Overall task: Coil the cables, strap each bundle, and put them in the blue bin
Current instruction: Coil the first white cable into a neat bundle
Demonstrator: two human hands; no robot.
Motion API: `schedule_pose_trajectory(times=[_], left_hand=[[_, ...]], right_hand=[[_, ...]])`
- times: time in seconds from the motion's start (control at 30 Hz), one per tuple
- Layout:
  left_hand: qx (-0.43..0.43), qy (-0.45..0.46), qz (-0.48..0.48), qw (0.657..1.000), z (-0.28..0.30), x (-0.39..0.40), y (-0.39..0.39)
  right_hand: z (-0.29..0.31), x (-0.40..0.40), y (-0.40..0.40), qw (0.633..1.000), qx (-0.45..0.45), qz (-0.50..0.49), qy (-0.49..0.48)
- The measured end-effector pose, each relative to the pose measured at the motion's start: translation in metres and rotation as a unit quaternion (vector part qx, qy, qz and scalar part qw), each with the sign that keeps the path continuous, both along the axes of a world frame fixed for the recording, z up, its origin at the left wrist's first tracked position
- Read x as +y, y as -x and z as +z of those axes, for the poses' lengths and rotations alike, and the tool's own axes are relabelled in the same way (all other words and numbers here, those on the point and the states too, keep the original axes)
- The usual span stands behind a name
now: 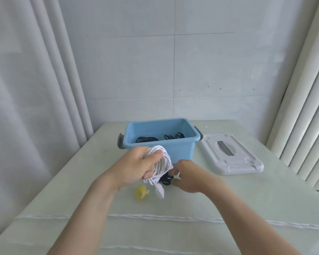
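Gripping a white cable bundle, the left hand is seen just in front of the blue bin, its fingers and thumb curled round the coiled loops, which are held raised against the bin's near wall. A white plug end is left hanging from the coil down toward the table. Just right of the coil and still in front of the bin, the right hand is held low with its fingers pinched on a small dark strap at the bottom of the bundle; how far that strap is wrapped cannot be told. Dark coiled cables are seen lying inside the bin. A yellow strap is lying on the table in front of the bin, below the left hand and apart from it. To the right of the bin, close beside it, a pale grey lid is laid flat on the table.
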State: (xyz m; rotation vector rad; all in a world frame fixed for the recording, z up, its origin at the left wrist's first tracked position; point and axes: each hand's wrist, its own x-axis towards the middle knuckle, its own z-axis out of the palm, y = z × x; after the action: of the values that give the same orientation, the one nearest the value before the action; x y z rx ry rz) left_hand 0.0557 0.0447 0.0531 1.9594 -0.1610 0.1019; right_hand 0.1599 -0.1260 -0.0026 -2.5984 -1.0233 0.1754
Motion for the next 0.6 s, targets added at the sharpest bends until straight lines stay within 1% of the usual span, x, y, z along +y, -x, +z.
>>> schedule_pose_trajectory(times=[0.03, 0.1, 0.27, 0.33, 0.43, 0.53, 0.6], left_hand=[[0.005, -0.008, -0.003, 1.0, 0.001, 0.001, -0.004], [0.003, -0.033, -0.004, 0.999, 0.004, 0.001, -0.01], [-0.003, -0.069, -0.006, 0.998, 0.001, 0.003, -0.015], [0.002, -0.086, 0.001, 0.996, -0.001, 0.005, -0.016], [0.007, -0.09, 0.005, 0.996, -0.002, 0.004, -0.018], [0.007, -0.097, 0.005, 0.995, -0.002, 0.002, -0.02], [0.008, -0.112, 0.011, 0.994, 0.0, 0.001, -0.02]], right_hand=[[-0.004, 0.002, -0.001, 1.0, -0.002, 0.008, 0.014], [-0.007, 0.004, -0.004, 1.0, -0.008, 0.005, 0.006], [0.003, -0.004, -0.005, 0.998, 0.007, 0.003, -0.06], [0.009, -0.006, -0.005, 0.996, 0.014, -0.012, -0.083], [0.012, -0.007, -0.005, 0.997, 0.002, -0.025, -0.077], [0.009, -0.007, -0.007, 0.998, -0.02, -0.029, -0.049], [0.008, -0.008, -0.008, 0.998, -0.016, -0.038, -0.046]])
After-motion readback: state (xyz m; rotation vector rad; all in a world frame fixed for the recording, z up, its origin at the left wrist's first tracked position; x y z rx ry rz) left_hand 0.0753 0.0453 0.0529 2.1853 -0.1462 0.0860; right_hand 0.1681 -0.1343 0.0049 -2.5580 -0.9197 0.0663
